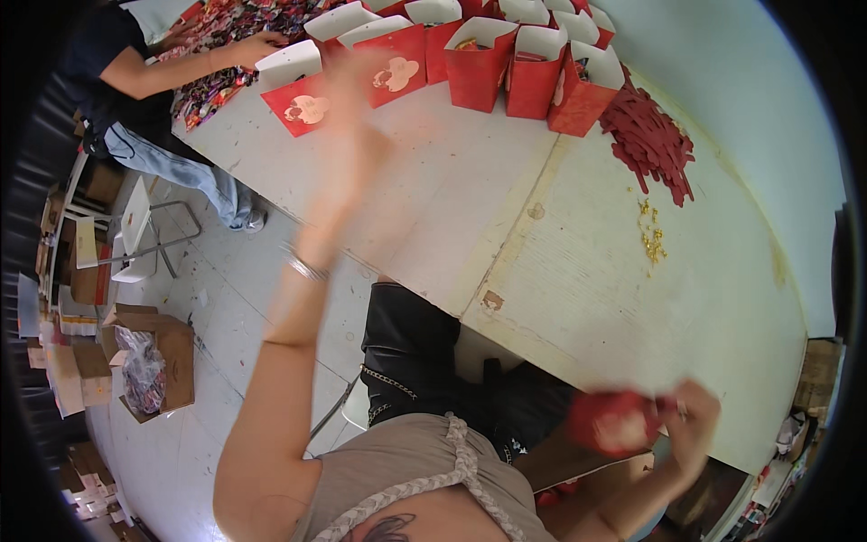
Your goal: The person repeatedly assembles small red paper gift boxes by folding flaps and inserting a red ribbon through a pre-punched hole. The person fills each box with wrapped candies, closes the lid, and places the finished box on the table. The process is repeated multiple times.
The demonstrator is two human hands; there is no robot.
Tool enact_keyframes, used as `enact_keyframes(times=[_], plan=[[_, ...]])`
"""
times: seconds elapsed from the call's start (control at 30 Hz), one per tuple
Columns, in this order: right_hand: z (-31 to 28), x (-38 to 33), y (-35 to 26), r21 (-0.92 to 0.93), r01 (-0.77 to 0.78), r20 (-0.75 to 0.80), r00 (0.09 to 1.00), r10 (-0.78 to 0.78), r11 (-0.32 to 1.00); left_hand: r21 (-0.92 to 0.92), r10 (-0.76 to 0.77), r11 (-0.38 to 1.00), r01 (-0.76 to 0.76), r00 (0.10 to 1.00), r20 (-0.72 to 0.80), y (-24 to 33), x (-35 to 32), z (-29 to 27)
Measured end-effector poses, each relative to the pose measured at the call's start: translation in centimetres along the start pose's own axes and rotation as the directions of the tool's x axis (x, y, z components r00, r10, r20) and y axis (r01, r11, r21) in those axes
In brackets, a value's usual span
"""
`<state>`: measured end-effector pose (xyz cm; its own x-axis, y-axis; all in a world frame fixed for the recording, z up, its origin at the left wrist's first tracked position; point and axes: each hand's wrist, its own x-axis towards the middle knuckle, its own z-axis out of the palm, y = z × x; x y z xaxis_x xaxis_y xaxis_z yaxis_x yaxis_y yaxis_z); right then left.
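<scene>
Red paper bag [623, 423], kind of blurred, is held in the right hand [688, 417] down past the near edge of the desk [506, 217], low and to the right of it. The grip there is closed around the bag's top, fingers wrapped on it, though details are smeared by motion. A pale round sticker is seen on the bag's face.

The left hand [354, 99] is raised up over the far-left part of the desk, very blurred, so whether its grip is apart or together can't be told. It's seen just in front of the row of red bags [479, 59] lined up along the far edge of the desk, nearest to the ones with pale heart-shaped labels. A thin bracelet [305, 266] is worn on that wrist.

On the right part of the desk, a heap of red strips [650, 135] is piled just beside the last bag in the row, and a small scatter of gold bits [650, 233] is found a little nearer than the heap, well apart from both hands.

At the far-left corner of the desk, another person's hand [257, 47] is rested by a spread of colourful wrapped sweets [226, 36], touching the edge of one white-topped bag.

Left of the desk, on the floor, an open cardboard box [158, 361] with a filled plastic sack inside is seen, plus a white chair [135, 226] a bit further off.
</scene>
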<state>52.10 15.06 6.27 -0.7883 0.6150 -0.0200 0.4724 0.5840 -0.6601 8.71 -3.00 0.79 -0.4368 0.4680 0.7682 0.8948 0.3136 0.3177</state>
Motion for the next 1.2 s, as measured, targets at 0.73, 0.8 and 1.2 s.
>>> enact_keyframes(times=[0.73, 0.8, 1.2], plan=[[15.9, 8.6, 1.6, 0.63, 0.517, -0.4, 0.855, -0.329, 0.579, -0.857, 0.009, -0.007, 0.516, 0.857, 0.516, 11.7, -9.4, 6.9], [16.0, 8.7, 1.2, 0.669, 0.514, -0.464, 0.853, -0.239, 0.537, -0.841, 0.04, -0.007, 0.541, 0.841, 0.54, 11.8, -10.2, 7.6], [17.9, 9.3, -1.1, 0.675, 0.542, -0.684, 0.715, 0.148, 0.501, -0.712, -0.232, 0.315, 0.627, 0.779, 0.583, 14.3, -9.1, 7.1]])
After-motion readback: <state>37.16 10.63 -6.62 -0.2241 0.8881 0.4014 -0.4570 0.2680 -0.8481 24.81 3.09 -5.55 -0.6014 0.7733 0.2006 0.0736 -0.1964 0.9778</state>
